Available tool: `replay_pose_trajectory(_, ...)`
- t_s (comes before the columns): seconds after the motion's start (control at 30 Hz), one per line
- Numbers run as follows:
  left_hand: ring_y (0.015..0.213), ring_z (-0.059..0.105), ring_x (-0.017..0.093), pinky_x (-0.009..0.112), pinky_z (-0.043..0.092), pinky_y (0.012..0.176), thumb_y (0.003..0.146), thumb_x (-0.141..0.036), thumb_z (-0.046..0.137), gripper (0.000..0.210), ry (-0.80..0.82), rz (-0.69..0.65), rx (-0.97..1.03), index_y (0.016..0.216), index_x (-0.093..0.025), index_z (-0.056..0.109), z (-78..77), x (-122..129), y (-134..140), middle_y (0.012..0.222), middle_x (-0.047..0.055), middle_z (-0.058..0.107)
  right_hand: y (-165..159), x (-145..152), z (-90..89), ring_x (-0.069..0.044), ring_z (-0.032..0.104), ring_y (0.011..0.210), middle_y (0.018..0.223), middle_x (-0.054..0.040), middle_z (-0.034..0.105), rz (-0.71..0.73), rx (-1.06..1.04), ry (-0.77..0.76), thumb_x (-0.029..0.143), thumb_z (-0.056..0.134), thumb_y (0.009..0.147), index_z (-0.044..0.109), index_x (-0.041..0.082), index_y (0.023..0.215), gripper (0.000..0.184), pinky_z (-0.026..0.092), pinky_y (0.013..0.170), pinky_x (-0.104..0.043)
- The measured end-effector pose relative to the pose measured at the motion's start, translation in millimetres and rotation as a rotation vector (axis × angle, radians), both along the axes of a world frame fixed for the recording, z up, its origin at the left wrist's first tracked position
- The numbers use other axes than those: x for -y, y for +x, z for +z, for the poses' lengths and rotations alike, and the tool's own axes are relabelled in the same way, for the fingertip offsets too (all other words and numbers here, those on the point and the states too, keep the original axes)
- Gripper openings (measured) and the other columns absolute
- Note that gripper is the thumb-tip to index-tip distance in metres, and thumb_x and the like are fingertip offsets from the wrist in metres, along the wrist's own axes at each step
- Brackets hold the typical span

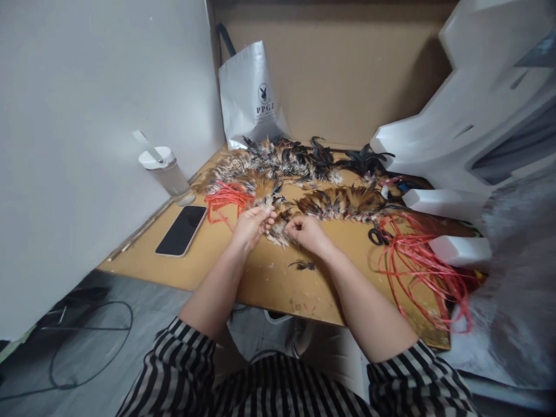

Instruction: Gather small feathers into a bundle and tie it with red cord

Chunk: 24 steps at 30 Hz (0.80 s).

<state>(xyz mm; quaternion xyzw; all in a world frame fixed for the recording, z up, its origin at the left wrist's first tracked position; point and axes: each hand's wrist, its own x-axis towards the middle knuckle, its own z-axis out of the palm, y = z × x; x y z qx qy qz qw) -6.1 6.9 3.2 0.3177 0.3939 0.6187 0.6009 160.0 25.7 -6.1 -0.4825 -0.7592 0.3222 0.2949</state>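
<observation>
My left hand [255,226] is closed in a pinch, with pale, fluffy feathers [278,234] at its fingertips. Close to its right, my right hand [309,233] has its fingers curled together at the edge of those feathers; whatever it pinches is too small to make out. Just beyond my hands lies a row of brown and black feathers [341,202], bound along its near edge with red. Farther back are more mottled feathers [278,159]. A small dark tuft [303,265] rests on the table nearer to me.
Red plastic strips lie in a bundle [228,197] at left and a loose tangle [412,260] at right, beside black-handled scissors [377,234]. A phone [181,230], a lidded cup [164,171] and a silver bag [249,98] stand or lie around the table [278,284]. White foam pieces [460,250] jut in from the right.
</observation>
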Motion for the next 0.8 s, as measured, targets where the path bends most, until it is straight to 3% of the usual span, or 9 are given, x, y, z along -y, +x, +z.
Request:
replay_pose_trajectory(0.2,0.048,0.052,0.004,0.013,0.037,0.043,0.061,-0.021,0.072,0.022,0.002,0.016,0.015,0.078,-0.008,0.065,1.1,2,3,0.065,0.003,0.064,-8,10,3.9,-0.012,0.051,0.058,0.068,-0.0025,0.063,-0.009,0.272,0.168,0.023,0.053,0.068,0.065,0.018,0.070,0.013,0.033,0.055,-0.022)
replay_pose_trajectory(0.37,0.049,0.051,0.003,0.012,0.036,0.043,0.061,-0.019,0.072,0.021,0.005,0.049,0.058,0.078,-0.009,0.065,1.3,0,0,0.066,0.003,0.064,-10,10,0.8,-0.013,0.051,0.057,0.065,-0.0041,0.063,-0.048,0.332,0.190,0.022,0.052,0.067,0.063,0.017,0.065,0.013,0.033,0.054,-0.023)
replay_pose_trajectory(0.47,0.049,0.052,0.003,0.012,0.037,0.043,0.062,-0.018,0.071,0.021,0.008,0.065,0.079,0.079,-0.009,0.064,0.0,-1,-2,0.067,0.003,0.064,-7,4,-2.0,-0.011,0.050,0.052,0.059,-0.0018,0.061,-0.062,0.188,0.080,0.021,0.051,0.064,0.063,0.016,0.062,0.013,0.034,0.051,-0.021)
replay_pose_trajectory(0.67,0.049,0.052,0.002,0.011,0.036,0.043,0.063,-0.018,0.071,0.019,-0.001,0.047,0.070,0.079,-0.010,0.064,-1.1,-1,-2,0.067,0.002,0.064,-2,-3,0.2,-0.008,0.044,0.040,0.045,0.0026,0.053,-0.075,-0.291,-0.249,0.022,0.054,0.058,0.058,0.015,0.062,0.009,0.033,0.042,-0.020)
replay_pose_trajectory(0.8,0.050,0.052,0.003,0.012,0.038,0.044,0.064,-0.021,0.071,0.021,-0.029,-0.021,0.022,0.080,-0.009,0.064,-2.1,1,1,0.069,0.003,0.065,-3,-3,3.1,-0.008,0.043,0.038,0.049,0.0010,0.057,-0.086,-0.488,-0.359,0.027,0.058,0.058,0.057,0.016,0.064,0.013,0.029,0.037,-0.019)
